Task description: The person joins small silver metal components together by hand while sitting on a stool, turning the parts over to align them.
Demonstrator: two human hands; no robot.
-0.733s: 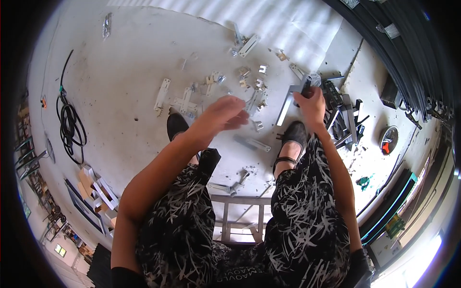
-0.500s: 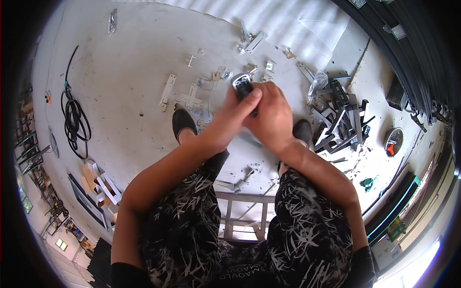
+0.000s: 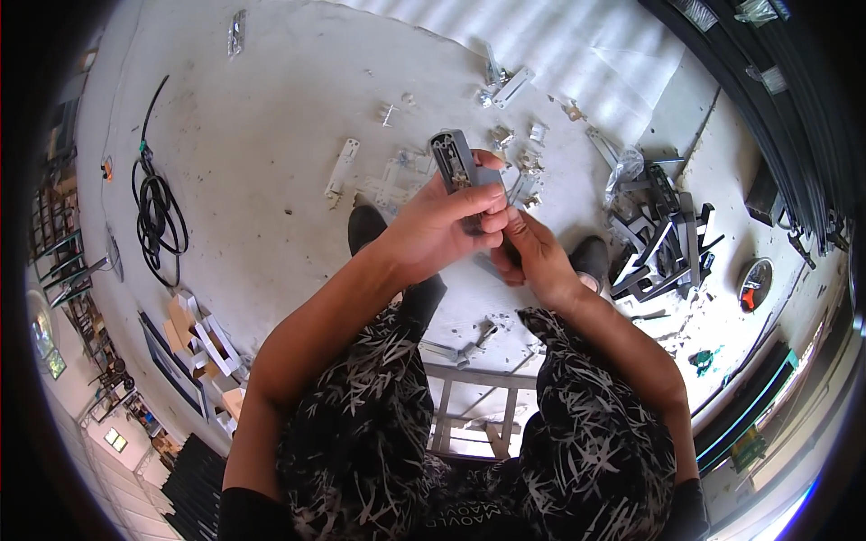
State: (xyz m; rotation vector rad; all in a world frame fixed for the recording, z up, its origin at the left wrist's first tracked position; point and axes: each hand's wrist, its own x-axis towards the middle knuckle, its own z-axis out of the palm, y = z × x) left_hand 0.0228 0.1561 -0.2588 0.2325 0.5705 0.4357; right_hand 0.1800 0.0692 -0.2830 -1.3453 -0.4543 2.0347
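In my left hand (image 3: 431, 230) is a long dark-grey housing (image 3: 449, 151), its far end tilted up and its open side showing metal parts inside. The left thumb lies across it and the fingers wrap round it. My right hand (image 3: 544, 261) is closed beside the near end, fingertips pinched close to the left fingers. What the right fingers grip is hidden. White brackets (image 3: 394, 180) and small metal fittings (image 3: 530, 162) lie on the floor beyond both hands.
A heap of black and grey profile pieces (image 3: 663, 234) lies right of my right foot, near a round bowl (image 3: 754, 284) with an orange item. Long black profiles (image 3: 767, 99) are stacked at far right. A coiled black cable (image 3: 158, 212) and cardboard boxes (image 3: 203, 338) lie left.
The housing has turned so its open inner side shows. My right hand has drawn down and to the right, away from the top of the left hand. The whole view has shifted slightly.
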